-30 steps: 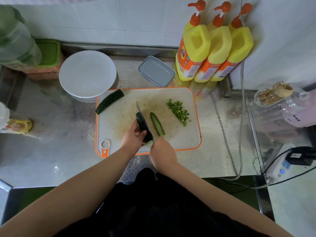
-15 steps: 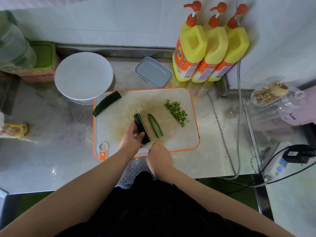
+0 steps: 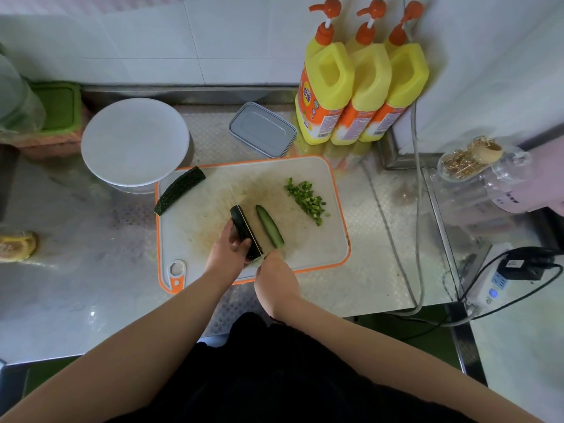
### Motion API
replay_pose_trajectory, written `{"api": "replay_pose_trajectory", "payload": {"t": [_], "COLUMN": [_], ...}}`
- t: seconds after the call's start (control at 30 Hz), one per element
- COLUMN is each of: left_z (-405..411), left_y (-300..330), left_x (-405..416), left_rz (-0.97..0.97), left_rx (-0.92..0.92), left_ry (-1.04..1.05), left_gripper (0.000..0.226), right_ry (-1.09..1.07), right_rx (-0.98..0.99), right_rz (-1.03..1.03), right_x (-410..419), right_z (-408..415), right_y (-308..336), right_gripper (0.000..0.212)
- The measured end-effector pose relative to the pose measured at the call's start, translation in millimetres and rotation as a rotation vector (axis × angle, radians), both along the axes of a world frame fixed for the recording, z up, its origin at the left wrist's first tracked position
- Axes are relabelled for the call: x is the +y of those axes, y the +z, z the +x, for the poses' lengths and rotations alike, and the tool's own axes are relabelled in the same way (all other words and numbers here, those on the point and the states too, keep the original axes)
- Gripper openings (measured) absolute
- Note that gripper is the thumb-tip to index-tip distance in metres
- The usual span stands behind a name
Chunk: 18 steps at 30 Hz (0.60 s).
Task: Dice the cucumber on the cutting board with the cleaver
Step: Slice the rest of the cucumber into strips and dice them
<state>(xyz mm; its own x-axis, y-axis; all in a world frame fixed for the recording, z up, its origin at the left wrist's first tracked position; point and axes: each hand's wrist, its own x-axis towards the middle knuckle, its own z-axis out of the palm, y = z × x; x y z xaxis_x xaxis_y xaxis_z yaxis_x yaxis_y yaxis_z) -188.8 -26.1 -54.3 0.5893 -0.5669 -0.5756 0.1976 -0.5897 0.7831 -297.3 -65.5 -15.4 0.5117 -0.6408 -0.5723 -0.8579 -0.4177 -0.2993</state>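
Observation:
A white cutting board (image 3: 213, 209) with an orange rim lies on the steel counter. My left hand (image 3: 227, 250) presses a dark cucumber piece (image 3: 241, 225) against the board. My right hand (image 3: 274, 277) grips the cleaver (image 3: 253, 236), whose blade stands edge-down along that piece, seen as a thin line. A cut cucumber strip (image 3: 270, 226) lies just right of the blade. A pile of diced cucumber (image 3: 306, 199) sits at the board's right. Another cucumber piece (image 3: 179, 190) rests at the board's far left corner.
A white round lid (image 3: 134, 141) touches the board's far left. A grey tin (image 3: 262, 129) and three yellow pump bottles (image 3: 360, 87) stand behind. A green-lidded box (image 3: 58, 111) is far left. A power strip (image 3: 494, 282) with cables and a glass jar (image 3: 470, 166) sit right.
The cleaver blade, raised and showing its flat a second ago, has come down edge-on along the held cucumber piece. Both hands stay in place.

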Motion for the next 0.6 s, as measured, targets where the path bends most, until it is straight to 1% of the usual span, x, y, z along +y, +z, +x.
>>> {"api": "replay_pose_trajectory", "payload": {"t": [0.07, 0.2, 0.3, 0.4, 0.43, 0.53, 0.6], "left_z": [0, 1, 1, 0, 0, -1, -1], "left_y": [1, 1, 1, 2, 2, 3, 4], "left_x": [-1, -2, -2, -2, -2, -1, -1], "left_rz": [0.007, 0.013, 0.029, 0.036, 0.033, 0.001, 0.001], "left_rx": [0.004, 0.0, -0.011, -0.002, -0.002, -0.008, -0.008], "left_ry": [0.004, 0.012, 0.007, 0.006, 0.005, 0.004, 0.004], "left_gripper": [0.061, 0.061, 0.063, 0.064, 0.063, 0.059, 0.058], "right_ry": [-0.036, -0.079, -0.066, -0.034, -0.026, -0.076, -0.097], "right_rx": [-0.018, -0.036, -0.029, 0.014, 0.014, -0.022, -0.033], "right_rz": [0.009, 0.028, 0.064, 0.043, 0.041, 0.059, 0.064], "right_x": [-2, -4, -2, -1, -2, -10, -11], "right_z": [3, 3, -3, -3, 0, 14, 18], "right_y": [0, 4, 5, 5, 5, 12, 14], "right_gripper": [0.025, 0.022, 0.032, 0.045, 0.044, 0.031, 0.028]}}
